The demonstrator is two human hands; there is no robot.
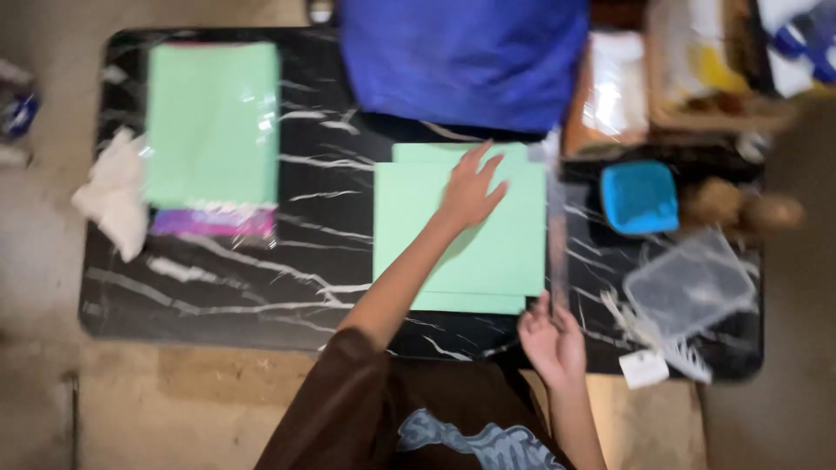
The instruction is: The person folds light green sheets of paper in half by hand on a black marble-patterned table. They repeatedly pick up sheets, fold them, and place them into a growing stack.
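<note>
- Left hand (470, 191), fingers spread, presses flat on the green paper sheets (461, 252) at frame centre.
- Right hand (550, 341), open, apparently touches the clear ruler (556, 235); a nudge could skew the sheets.

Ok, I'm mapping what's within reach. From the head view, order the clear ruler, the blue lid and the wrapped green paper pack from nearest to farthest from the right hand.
From the right hand:
1. Clear ruler, touching it.
2. Blue lid, up and right.
3. Wrapped green paper pack, far left.

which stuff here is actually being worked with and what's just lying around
In use: left hand flat on the green sheets; right hand at the clear ruler.

Lying about: green paper pack, white cloth, blue lid, clear box, blue bag.
</note>
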